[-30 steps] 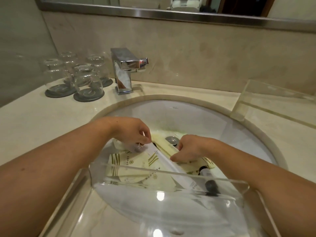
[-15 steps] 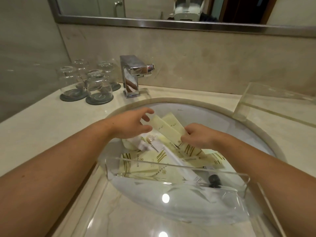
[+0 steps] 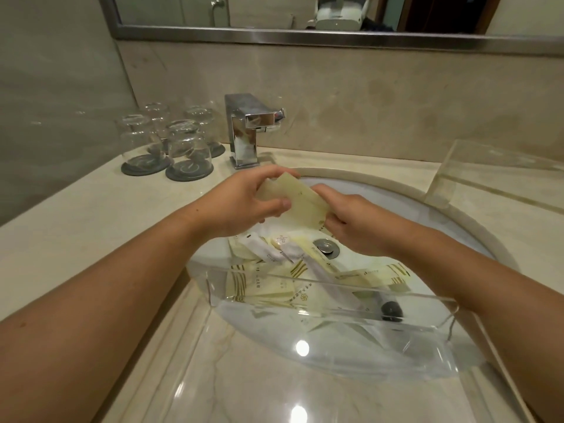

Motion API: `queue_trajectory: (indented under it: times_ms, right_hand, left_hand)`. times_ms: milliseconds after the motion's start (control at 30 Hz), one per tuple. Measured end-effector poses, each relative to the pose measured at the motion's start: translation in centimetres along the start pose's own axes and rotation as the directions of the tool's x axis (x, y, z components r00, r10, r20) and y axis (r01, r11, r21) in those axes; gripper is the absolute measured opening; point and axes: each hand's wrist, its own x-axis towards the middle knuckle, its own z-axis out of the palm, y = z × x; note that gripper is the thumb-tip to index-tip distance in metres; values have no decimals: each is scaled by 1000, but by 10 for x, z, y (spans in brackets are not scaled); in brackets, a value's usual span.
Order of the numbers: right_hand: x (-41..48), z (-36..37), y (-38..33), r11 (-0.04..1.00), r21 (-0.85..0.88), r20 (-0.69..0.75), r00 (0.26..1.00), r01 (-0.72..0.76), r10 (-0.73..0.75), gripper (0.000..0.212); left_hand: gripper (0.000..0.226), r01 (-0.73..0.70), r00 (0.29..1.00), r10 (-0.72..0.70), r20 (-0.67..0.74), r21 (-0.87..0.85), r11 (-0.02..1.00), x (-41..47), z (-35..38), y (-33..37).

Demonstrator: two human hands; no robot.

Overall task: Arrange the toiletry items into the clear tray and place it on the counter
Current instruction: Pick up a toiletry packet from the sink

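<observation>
**Pale packets held over the basin**

At far left, four upturned drinking glasses (image 3: 166, 138) stand on dark coasters (image 3: 146, 164) on the counter (image 3: 76, 215), with the chrome tap (image 3: 247, 129) just to their right.

The white sink (image 3: 381, 206) holds a loose heap of toiletry items (image 3: 274, 279): cream sachets with gold stripes, long white wrapped pieces lying across them, and a small dark-capped tube (image 3: 391, 309) at the right end. The clear tray (image 3: 332, 291) sits at the near edge of the basin; seen through its transparent wall, it is hard to tell which of the items lie inside it and which rest on the sink beneath.

Above the heap, the left hand (image 3: 241, 206) is curled around the far end of a few cream packets (image 3: 297, 198), thumb pressed on top and fingers wrapped beneath. The right hand (image 3: 354, 227) pinches the near end of the same packets, fingers closed tight. The packets are clear of the heap, above the drain (image 3: 326, 247).

At far right, a second clear acrylic box (image 3: 494, 175) stands on the counter, well apart from the hands.
</observation>
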Motion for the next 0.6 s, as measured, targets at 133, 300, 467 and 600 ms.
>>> queue_trajectory:
  times_ms: [133, 300, 467, 600]
  right_hand:
    - [-7, -15, -11, 998, 54, -18, 1000, 19, -18, 48]
    - [-26, -38, -24, 992, 105, -170, 984, 69, -51, 39]
    - [-56, -33, -42, 987, -80, -310, 938, 137, -156, 63]
    - [-83, -31, -54, 969, -152, -356, 904, 195, -237, 69]
  left_hand:
    - [15, -26, 998, 21, -65, -67, 997, -7, -1, 13]
    - [13, 27, 990, -64, -128, -269, 963, -18, -13, 25]
    - [15, 91, 965, -195, -174, -476, 875, -45, -19, 35]
    - [14, 93, 952, -238, -194, -559, 824, -80, -24, 54]
